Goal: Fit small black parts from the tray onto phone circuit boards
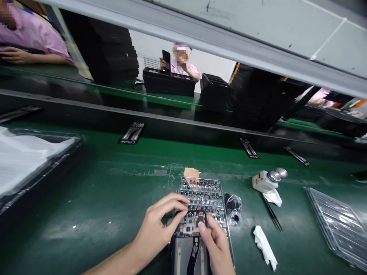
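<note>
Phone: opened black phone body with exposed circuit board (pixel 188 230) is lying over the near part of the clear plastic tray of small parts (pixel 221 191) on the green desk (pixel 114 191); cannot tell if it is resting or being held up.
Left hand (pixel 156 223): thumb and index fingers are nearly meeting at the board's top-left edge, other fingers extending; cannot tell if they are gripping a small part.
Right hand (pixel 218 244): fingers are closing round the phone's right edge, thumb pressing over the board; it is steadying the phone.
Done, by the look: back is off, grey battery (pixel 185 250) and black ribbon cable (pixel 195 254) are sitting in place.
Left, by the look: board end is lying uncovered, so work there is likely mid-way; the tray is holding many parts.
Right side: white bottle with metal cap (pixel 262 182), black tweezers (pixel 272 214) and crumpled white tissue (pixel 265 248) are lying apart from both hands.
Back edge: slim dark phone frame (pixel 132 133) is lying left of centre.
Opposite: co-worker in pink (pixel 195 71) is holding a dark phone (pixel 166 60).
</note>
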Tool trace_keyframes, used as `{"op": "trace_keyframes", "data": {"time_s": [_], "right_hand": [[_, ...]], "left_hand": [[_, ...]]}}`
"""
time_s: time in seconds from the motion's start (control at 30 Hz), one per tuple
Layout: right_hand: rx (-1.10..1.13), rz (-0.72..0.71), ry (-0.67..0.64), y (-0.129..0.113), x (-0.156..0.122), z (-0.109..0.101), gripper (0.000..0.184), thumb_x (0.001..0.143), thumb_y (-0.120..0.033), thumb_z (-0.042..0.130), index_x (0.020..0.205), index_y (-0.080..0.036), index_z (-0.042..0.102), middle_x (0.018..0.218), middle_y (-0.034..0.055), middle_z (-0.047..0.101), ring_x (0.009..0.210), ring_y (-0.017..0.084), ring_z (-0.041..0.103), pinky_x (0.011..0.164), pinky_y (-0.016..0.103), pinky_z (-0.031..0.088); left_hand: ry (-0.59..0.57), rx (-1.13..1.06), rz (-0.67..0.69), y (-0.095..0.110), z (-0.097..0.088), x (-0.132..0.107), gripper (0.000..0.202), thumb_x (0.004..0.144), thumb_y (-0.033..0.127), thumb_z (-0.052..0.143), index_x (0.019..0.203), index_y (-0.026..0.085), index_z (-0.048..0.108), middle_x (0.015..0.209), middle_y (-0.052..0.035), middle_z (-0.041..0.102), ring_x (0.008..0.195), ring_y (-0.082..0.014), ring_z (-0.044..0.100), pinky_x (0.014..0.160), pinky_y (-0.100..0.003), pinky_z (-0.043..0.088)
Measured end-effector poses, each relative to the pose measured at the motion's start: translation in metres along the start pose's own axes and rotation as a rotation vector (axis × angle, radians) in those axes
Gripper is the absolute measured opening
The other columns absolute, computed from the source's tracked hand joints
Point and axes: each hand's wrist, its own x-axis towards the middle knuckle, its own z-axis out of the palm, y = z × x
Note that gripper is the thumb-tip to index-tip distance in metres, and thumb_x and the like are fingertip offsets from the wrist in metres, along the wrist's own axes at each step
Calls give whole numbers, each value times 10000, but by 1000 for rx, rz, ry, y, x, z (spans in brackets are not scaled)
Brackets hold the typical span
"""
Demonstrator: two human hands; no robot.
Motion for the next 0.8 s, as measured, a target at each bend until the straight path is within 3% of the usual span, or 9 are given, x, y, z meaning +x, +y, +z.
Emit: {"op": "trace_keyframes", "data": {"time_s": [0.1, 0.23, 0.53, 0.63, 0.7, 0.8], "right_hand": [[-21, -27, 31, 2, 0, 0, 331, 667, -474, 650, 781, -163, 656, 435, -67, 430, 462, 109, 423, 551, 232, 419], [-26, -42, 100, 9, 0, -3, 343, 656, -450, 669, 841, -161, 661, 476, -49, 486, 542, 135, 488, 612, 241, 442], [10, 0, 183, 18, -1, -8, 427, 638, -437, 693, 949, -151, 632, 526, -46, 531, 592, 144, 526, 606, 231, 439], [10, 19, 217, 11, -1, -7, 432, 607, -452, 712, 914, -155, 646, 535, -38, 557, 571, 142, 520, 572, 223, 431], [35, 27, 154, 3, -1, -5, 386, 617, -463, 702, 851, -158, 660, 540, -29, 574, 555, 142, 521, 572, 228, 435], [91, -4, 45, -7, 0, 0, 329, 669, -437, 672, 853, -164, 661, 610, -9, 624, 576, 142, 547, 619, 240, 451]], "left_hand": [[42, 199, 273, -4, 0, -5, 146, 768, 37, 546, 837, 154, 600, 932, -81, 654, 868, -178, 606, 755, -323, 464], [-21, 422, 553, -11, 1, -11, 188, 774, 20, 502, 899, 125, 595, 951, -105, 674, 919, -196, 609, 798, -356, 445], [-136, 591, 708, -13, -7, -6, 241, 833, 59, 388, 946, 103, 597, 969, -129, 671, 993, -219, 574, 823, -383, 428], [-167, 568, 679, -10, -8, -4, 242, 797, 26, 401, 938, 84, 589, 952, -152, 661, 946, -241, 583, 795, -395, 428], [-191, 480, 564, -8, -6, -5, 263, 788, 29, 410, 984, 99, 569, 983, -152, 643, 938, -247, 580, 796, -399, 426], [-226, 208, 105, -6, 1, -9, 315, 804, 123, 470, 1116, 170, 477, 1027, -109, 616, 936, -227, 573, 797, -367, 434]]}}
